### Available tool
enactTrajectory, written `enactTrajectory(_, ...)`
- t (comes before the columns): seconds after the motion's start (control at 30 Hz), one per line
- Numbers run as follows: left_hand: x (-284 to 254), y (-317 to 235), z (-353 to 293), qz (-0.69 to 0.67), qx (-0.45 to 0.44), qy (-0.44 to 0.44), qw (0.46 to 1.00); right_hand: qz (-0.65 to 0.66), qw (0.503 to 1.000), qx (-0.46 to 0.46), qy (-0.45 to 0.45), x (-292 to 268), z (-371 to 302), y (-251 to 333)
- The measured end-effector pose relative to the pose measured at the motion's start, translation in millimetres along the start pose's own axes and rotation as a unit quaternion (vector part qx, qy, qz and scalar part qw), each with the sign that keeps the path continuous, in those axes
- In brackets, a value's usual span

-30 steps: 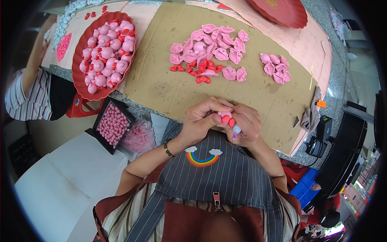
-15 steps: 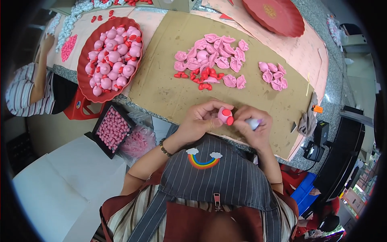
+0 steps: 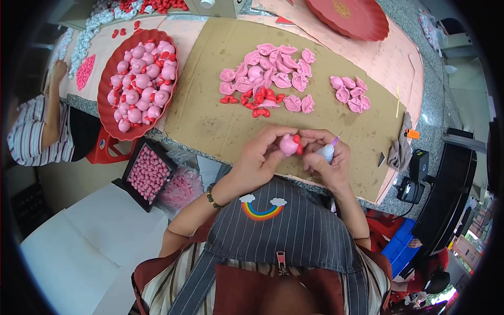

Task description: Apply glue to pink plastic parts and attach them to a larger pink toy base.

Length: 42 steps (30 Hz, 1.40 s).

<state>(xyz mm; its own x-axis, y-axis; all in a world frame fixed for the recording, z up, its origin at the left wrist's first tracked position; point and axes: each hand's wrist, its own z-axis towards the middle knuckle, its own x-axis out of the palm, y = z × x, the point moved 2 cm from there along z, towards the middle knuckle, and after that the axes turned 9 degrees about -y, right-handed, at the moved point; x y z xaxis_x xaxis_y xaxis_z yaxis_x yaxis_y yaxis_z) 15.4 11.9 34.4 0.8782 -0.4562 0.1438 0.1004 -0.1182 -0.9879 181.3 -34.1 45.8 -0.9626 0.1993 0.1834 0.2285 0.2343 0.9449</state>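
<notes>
Pink is the small figure which the left hand grasps, over the cardboard, near its six o'clock edge. At the figure's three o'clock, the right hand grips a pale bottle.

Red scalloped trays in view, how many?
2: one tray at left, heaped with pink and red pieces; another tray at top right, cut off by the picture's edge. Any stacked underneath would be hidden.

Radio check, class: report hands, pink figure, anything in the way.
Left hand gripping pink figure with red part. Right hand holding pale bottle, purple nozzle pointing away. Loose pink shells, red pieces lie beyond hands.
</notes>
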Motion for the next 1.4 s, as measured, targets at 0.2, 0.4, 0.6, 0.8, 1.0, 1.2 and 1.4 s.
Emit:
enactTrajectory(0.2,2,-3,-1,0.157,0.138,0.06,0.976,-0.095,0.992,-0.049,-0.065,-7,-3,-4)
enactTrajectory(0.4,17,10,1,-0.245,-0.022,0.017,0.969,0.077,0.99,-0.115,0.039,-14,-3,-7)
enactTrajectory(0.6,18,2,14,0.065,0.171,0.073,0.981,0.117,0.991,-0.063,-0.028,-23,-14,-18)
enactTrajectory(0.8,30,17,4,-0.012,0.071,0.044,0.996,-0.505,0.762,-0.306,-0.265,-73,-29,30)
enactTrajectory(1.0,30,16,16,0.039,0.075,0.039,0.996,-0.691,0.587,-0.15,-0.395,-182,-41,31)
enactTrajectory(1.2,34,13,12,0.084,0.081,0.015,0.993,-0.405,0.794,-0.278,-0.359,-94,-41,58)
enactTrajectory(1.4,32,12,15,0.183,0.168,-0.013,0.969,-0.257,0.929,-0.241,-0.112,-10,-9,4)
